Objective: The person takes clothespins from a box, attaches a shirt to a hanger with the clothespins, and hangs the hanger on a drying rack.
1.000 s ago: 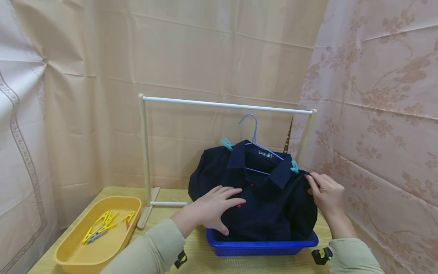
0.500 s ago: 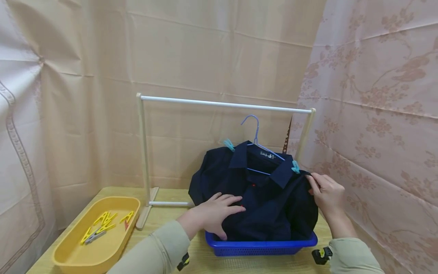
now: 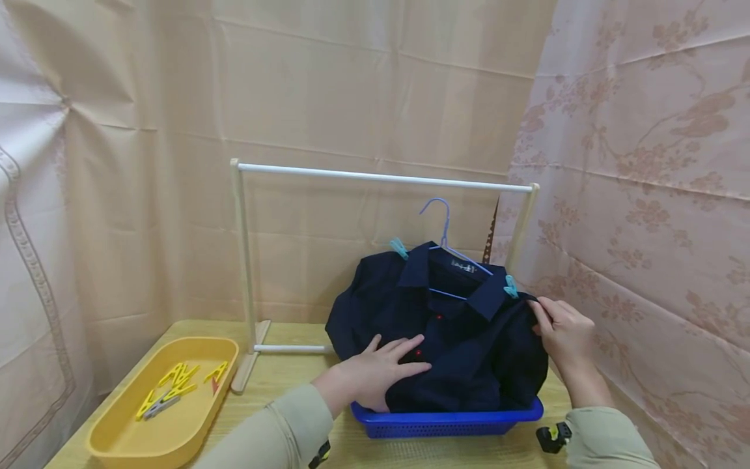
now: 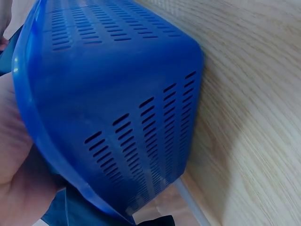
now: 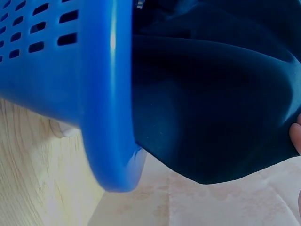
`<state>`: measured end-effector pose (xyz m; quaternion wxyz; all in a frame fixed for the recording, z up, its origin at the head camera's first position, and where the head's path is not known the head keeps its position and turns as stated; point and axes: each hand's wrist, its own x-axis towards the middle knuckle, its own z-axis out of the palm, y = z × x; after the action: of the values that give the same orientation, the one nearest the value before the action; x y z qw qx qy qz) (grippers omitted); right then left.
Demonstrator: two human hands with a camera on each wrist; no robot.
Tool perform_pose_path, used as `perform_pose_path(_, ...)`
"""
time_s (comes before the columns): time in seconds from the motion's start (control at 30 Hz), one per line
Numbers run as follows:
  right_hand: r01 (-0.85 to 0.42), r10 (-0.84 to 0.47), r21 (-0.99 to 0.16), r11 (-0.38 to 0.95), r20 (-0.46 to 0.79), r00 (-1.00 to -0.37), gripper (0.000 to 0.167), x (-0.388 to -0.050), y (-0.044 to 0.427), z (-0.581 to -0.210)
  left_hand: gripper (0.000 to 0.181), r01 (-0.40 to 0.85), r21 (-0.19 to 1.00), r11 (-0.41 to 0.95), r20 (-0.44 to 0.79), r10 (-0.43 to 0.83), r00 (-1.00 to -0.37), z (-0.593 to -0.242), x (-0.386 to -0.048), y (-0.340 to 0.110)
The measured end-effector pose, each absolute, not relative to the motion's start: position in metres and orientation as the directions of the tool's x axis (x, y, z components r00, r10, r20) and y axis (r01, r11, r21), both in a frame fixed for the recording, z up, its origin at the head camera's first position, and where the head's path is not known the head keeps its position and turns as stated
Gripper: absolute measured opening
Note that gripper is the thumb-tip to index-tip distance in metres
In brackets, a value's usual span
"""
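Observation:
A dark navy shirt [image 3: 469, 358] with red buttons lies bunched in a blue plastic basket [image 3: 448, 426]. Inside its collar is a purple-blue hanger [image 3: 446, 225], its hook standing up free below the rack's bar. One teal clothespin [image 3: 399, 248] sits on the left shoulder and another teal clothespin [image 3: 512, 286] on the right one. My left hand [image 3: 383, 374] lies on the shirt front with fingers spread, by the basket rim. My right hand [image 3: 567, 332] pinches the shirt at the right shoulder. In the right wrist view only the fingertips [image 5: 296, 136] show at the cloth's edge.
A rack with a white top bar [image 3: 375, 176] stands behind the basket. At the left, a yellow tray [image 3: 181, 430] holds several yellow clothespins [image 3: 181, 381], a grey clothespin [image 3: 161, 407] and a red clothespin [image 3: 215, 384]. Curtains close off the back and sides.
The shirt's upper part and the hanger have shifted slightly right. My left hand has slid a little right across the shirt front; my right hand keeps its pinch on the shoulder.

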<state>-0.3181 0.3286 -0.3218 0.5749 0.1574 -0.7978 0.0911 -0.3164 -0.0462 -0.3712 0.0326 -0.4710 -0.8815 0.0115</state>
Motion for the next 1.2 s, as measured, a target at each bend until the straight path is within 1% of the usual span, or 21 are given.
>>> perform_pose_path(0.23, -0.351, -0.148, 0.035, 0.936, 0.941, -0.303, 0.011, -0.318, 0.333, -0.324, 0.105, 0.816, -0.112, 0.567, 0.015, 0.822, -0.569, -0.375, -0.316, -0.038)
perform_pose_path(0.5, -0.351, -0.161, 0.047, 0.935, 0.939, -0.303, 0.010, -0.320, 0.334, -0.327, 0.107, 0.790, -0.096, 0.606, -0.028, 0.792, -0.610, -0.383, -0.315, -0.030)
perform_pose_path(0.8, -0.359, -0.179, 0.068, 0.931, 0.942, -0.285, 0.011, -0.320, 0.335, -0.329, 0.105, 0.787, -0.135, 0.602, -0.027, 0.792, -0.610, -0.395, -0.321, -0.023)
perform_pose_path(1.2, -0.348, -0.172, 0.048, 0.936, 0.927, -0.334, 0.010, -0.319, 0.334, -0.333, 0.098, 0.758, -0.238, 0.608, -0.034, 0.774, -0.632, -0.400, -0.323, -0.016)
